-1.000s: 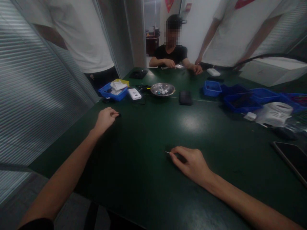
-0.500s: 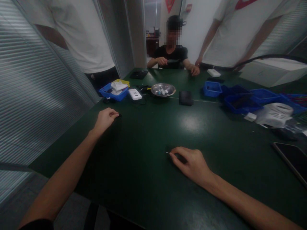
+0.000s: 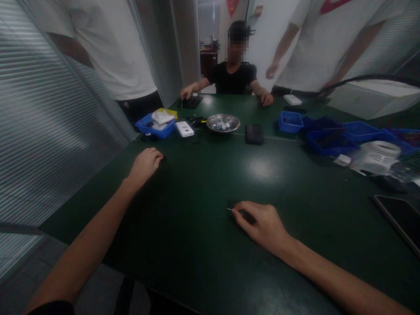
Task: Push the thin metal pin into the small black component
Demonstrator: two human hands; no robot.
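Note:
My left hand (image 3: 146,162) is over the left part of the green table (image 3: 197,188), its fingers closed on a small black piece (image 3: 164,157). Only the tip of that piece shows, so its kind is unclear. Nearer to me, on the right, my right hand (image 3: 260,221) pinches a thin, pale, pin-like piece (image 3: 229,209) between thumb and forefinger. Its short end points left, just above or on the tabletop. Beyond my left hand lie a white power bank (image 3: 184,129) and a blue tray (image 3: 157,130) with white items.
A metal bowl (image 3: 223,124) with small parts and a black square item (image 3: 254,134) stand mid-table. Blue bins (image 3: 290,122), a white vented part (image 3: 380,154) and a phone (image 3: 400,218) are on the right. A co-worker in black (image 3: 233,78) sits opposite; two people in white stand.
My left fingers have curled slightly over the black piece; my right hand is still. The seated co-worker's hand has moved to the black object at the far left. A standing person's hand has risen.

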